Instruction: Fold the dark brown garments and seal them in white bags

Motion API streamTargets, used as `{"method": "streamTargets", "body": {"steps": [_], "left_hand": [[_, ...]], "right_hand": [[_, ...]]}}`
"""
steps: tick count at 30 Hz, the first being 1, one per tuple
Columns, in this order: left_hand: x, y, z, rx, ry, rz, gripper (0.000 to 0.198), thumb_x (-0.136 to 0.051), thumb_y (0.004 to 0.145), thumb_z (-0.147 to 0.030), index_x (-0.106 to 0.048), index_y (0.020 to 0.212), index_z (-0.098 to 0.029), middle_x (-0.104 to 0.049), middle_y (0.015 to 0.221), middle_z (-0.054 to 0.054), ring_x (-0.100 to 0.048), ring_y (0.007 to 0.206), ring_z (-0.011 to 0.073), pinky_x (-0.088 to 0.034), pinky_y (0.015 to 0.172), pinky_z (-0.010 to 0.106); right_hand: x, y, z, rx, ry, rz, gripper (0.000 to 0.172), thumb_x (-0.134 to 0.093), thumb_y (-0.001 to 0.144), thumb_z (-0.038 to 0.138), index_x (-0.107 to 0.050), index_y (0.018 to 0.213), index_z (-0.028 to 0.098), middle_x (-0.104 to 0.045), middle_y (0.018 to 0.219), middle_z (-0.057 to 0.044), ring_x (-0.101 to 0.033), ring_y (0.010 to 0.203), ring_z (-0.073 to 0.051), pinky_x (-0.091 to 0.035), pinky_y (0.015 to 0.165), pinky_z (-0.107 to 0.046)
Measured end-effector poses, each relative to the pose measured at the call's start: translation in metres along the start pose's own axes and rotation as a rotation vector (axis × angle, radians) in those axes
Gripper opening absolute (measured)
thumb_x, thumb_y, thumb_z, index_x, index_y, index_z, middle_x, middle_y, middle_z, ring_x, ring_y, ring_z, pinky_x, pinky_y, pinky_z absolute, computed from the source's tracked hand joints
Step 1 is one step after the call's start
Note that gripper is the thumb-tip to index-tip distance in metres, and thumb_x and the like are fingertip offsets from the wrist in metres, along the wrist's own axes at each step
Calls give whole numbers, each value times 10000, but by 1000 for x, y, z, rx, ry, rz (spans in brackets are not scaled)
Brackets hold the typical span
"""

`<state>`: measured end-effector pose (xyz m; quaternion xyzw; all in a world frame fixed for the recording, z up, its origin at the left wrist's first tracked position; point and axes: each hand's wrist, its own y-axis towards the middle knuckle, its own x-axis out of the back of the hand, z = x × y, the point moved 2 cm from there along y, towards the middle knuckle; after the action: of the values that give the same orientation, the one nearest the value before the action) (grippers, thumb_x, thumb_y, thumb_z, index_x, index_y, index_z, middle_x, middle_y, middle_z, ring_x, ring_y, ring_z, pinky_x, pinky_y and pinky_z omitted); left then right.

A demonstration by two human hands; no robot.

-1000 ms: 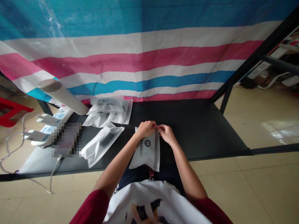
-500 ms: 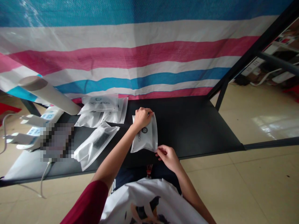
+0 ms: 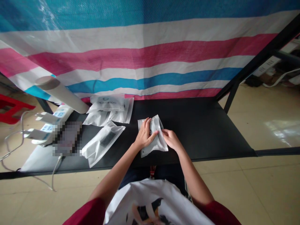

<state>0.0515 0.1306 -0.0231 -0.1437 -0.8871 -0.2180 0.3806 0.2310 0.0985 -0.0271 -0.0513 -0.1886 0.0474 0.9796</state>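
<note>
White plastic pouch [image 3: 153,147] held on the black table [image 3: 199,125], pressed by the spread left hand [image 3: 145,135], right hand [image 3: 172,139] narrowly closed on its edge; uneven pressure could let the film slip.

Items in view: striped tarp [image 3: 145,53], blue/wht/pink, hung behind; blk metal table [image 3: 194,125]; 2 wht sealed pouches [image 3: 107,103] stacked w/ others, far side; 1 wht pouch [image 3: 102,143], loose, nr table's left; wht cardboard tube [image 3: 62,94], tilted; wht power strip [image 3: 59,114] w/ plug-in chargers [image 3: 35,135]; wht cable [image 3: 14,140]; pixelated item [image 3: 67,138], unreadable; red stool [image 3: 11,109]; beige floor tiles [image 3: 264,125]
</note>
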Motion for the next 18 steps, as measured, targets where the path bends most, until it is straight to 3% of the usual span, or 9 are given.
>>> {"method": "streamTargets", "body": {"steps": [4,7,13,18], "left_hand": [[2,-1,-5,-36,-17,37,696,-433,968,-498,-198,1507,-126,-317,1536,219,-293,1459,307,-299,1177,494],[4,-3,-8,-44,-10,56,706,-426,967,-513,-199,1514,-127,-318,1539,214,-300,1458,302,-299,1178,488],[0,-6,-7,-56,75,97,745,-386,971,-550,-163,1549,-137,-276,1583,196,-255,1481,302,-255,1195,500],[-12,-3,-12,-73,223,199,725,-466,905,-640,-370,1500,-237,-281,1605,110,-154,1499,374,-201,1196,558]], "right_hand": [[-3,18,15,-6,-324,43,193,-650,819,331,-727,922,187,-746,871,-128,-706,842,-312,-486,706,-330],[-1,18,18,6,-367,35,186,-676,786,292,-724,927,180,-738,939,-138,-700,868,-308,-481,722,-327],[38,-10,0,-107,112,-144,351,-658,770,404,-692,1025,165,-746,976,-90,-686,892,-260,-515,725,-312],[66,-27,-7,-238,449,-304,371,-746,662,428,-707,911,156,-746,810,-48,-672,743,-216,-493,640,-280]]}}
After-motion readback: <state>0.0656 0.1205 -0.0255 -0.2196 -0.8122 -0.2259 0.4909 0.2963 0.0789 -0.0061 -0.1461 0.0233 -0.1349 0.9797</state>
